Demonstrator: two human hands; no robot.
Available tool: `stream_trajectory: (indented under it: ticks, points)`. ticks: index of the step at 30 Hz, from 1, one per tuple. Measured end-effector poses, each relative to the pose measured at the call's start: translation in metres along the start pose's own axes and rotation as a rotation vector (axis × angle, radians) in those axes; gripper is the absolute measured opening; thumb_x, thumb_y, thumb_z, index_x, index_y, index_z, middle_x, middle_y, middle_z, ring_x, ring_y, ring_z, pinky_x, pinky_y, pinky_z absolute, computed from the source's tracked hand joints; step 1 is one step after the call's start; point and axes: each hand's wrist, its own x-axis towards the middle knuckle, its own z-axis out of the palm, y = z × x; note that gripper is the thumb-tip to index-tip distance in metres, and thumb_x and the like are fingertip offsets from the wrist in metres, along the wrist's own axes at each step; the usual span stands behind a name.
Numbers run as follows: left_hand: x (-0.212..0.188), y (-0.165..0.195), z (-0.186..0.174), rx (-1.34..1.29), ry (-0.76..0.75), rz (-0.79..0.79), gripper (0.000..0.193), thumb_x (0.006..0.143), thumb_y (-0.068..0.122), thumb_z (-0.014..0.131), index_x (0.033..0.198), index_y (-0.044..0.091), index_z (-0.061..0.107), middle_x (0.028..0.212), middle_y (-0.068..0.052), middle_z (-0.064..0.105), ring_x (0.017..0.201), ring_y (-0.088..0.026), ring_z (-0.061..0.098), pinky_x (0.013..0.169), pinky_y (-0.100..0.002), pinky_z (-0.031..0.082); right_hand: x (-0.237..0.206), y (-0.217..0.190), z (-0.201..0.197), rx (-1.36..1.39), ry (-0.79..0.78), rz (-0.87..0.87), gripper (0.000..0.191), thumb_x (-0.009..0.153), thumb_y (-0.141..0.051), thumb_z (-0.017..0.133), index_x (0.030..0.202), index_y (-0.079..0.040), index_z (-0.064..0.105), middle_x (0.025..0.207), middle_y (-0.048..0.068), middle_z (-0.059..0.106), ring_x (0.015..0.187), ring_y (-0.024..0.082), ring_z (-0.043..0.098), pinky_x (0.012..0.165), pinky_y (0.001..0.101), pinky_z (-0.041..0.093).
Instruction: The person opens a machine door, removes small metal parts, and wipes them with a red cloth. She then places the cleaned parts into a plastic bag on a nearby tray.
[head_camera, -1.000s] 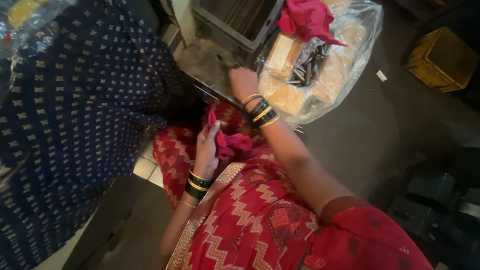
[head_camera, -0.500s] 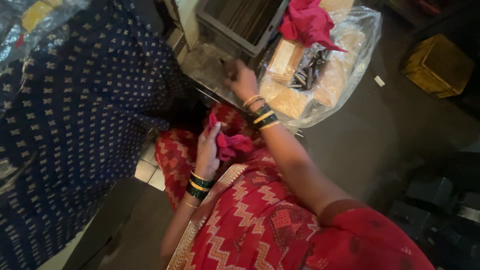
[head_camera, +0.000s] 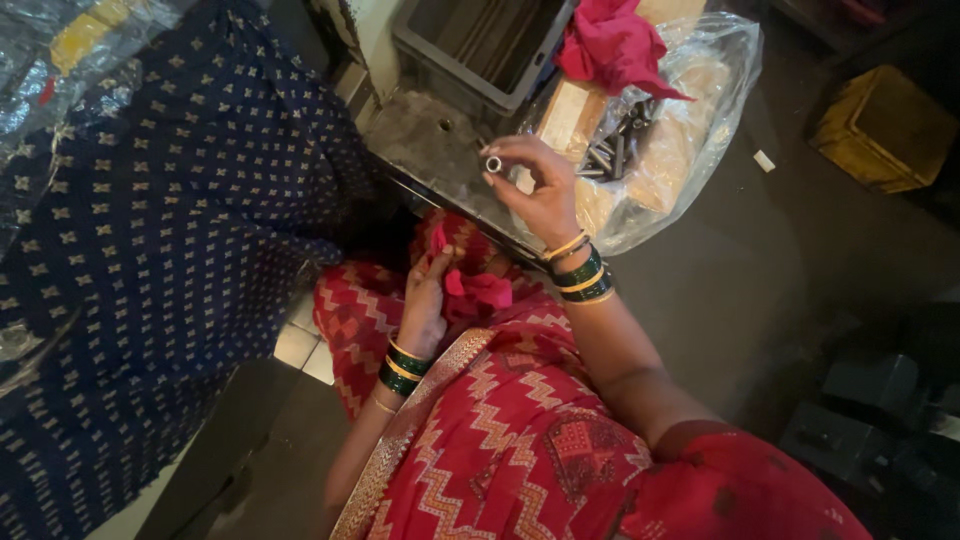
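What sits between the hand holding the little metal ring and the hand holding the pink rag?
In the head view, between right hand and left hand: only the dark metal ledge's edge and red patterned cloth.

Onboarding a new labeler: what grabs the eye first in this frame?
Centre frame, the right hand pinches a small metal ring over a grimy metal ledge. Below it, the left hand clutches a pink cloth in the lap. Upper right, a clear plastic bag holds metal parts.

Clear plastic bag (head_camera: 700, 130), top right
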Motion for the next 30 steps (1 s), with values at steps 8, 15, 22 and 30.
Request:
stream_trajectory:
  ticks: [8, 15, 22, 30]
  points:
    - [-0.006, 0.006, -0.001, 0.094, 0.018, 0.02, 0.023, 0.098, 0.026, 0.068, 0.106, 0.005, 0.073, 0.101, -0.001, 0.074, 0.094, -0.01, 0.065, 0.088, -0.026, 0.05, 0.002, -0.019, -0.003, -0.126, -0.049, -0.151, 0.027, 0.085, 0.005, 0.08, 0.109, -0.004, 0.069, 0.115, 0.012, 0.072, 0.107, 0.024, 0.072, 0.097, 0.0343, 0.057]
    - [-0.005, 0.006, 0.001, 0.097, 0.029, 0.014, 0.023, 0.098, 0.026, 0.069, 0.106, 0.005, 0.073, 0.101, -0.001, 0.074, 0.095, -0.01, 0.065, 0.089, -0.026, 0.049, -0.001, -0.028, -0.006, -0.223, -0.062, -0.114, 0.028, 0.084, 0.002, 0.082, 0.109, -0.003, 0.071, 0.112, 0.01, 0.073, 0.103, 0.022, 0.072, 0.092, 0.0329, 0.056]
    - [-0.012, 0.013, 0.007, 0.081, 0.028, -0.021, 0.022, 0.099, 0.026, 0.069, 0.104, 0.005, 0.073, 0.1, 0.0, 0.071, 0.092, -0.01, 0.062, 0.085, -0.027, 0.05, -0.005, -0.029, -0.008, -0.161, -0.099, -0.035, 0.027, 0.086, 0.003, 0.081, 0.111, -0.002, 0.072, 0.11, 0.009, 0.072, 0.087, 0.014, 0.069, 0.078, 0.0266, 0.057]
    - [-0.02, 0.021, 0.017, 0.108, 0.014, 0.003, 0.023, 0.099, 0.027, 0.068, 0.105, 0.005, 0.072, 0.101, 0.0, 0.071, 0.094, -0.011, 0.063, 0.087, -0.027, 0.05, 0.001, -0.045, -0.009, -0.142, -0.138, -0.053, 0.026, 0.086, 0.001, 0.078, 0.111, -0.003, 0.071, 0.109, 0.009, 0.072, 0.089, 0.015, 0.069, 0.08, 0.0284, 0.056]
